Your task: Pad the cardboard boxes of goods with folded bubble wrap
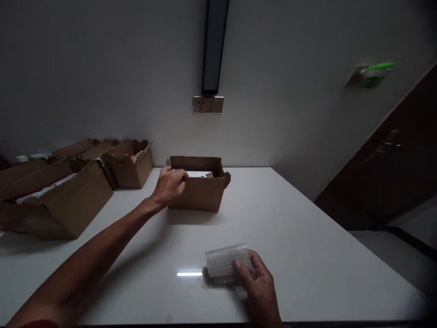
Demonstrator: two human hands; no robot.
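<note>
My right hand [262, 288] is closed around a bubble-wrapped package [225, 264], thumb on the near side, and holds it just over the front part of the table. What lies inside the wrap cannot be made out. Farther off, my left hand [170, 186] curls over the left end of a small open cardboard box [196, 194], its fingers bent at the rim. A white item [198, 174] shows inside that box, below the back wall. The rest of the contents is hidden by the front wall.
Several open cardboard boxes [87, 193] with things in them crowd the left side of the white table [290, 237]. Behind the table stands a wall with a socket plate [208, 105]. A dark door [385, 155] is on the right.
</note>
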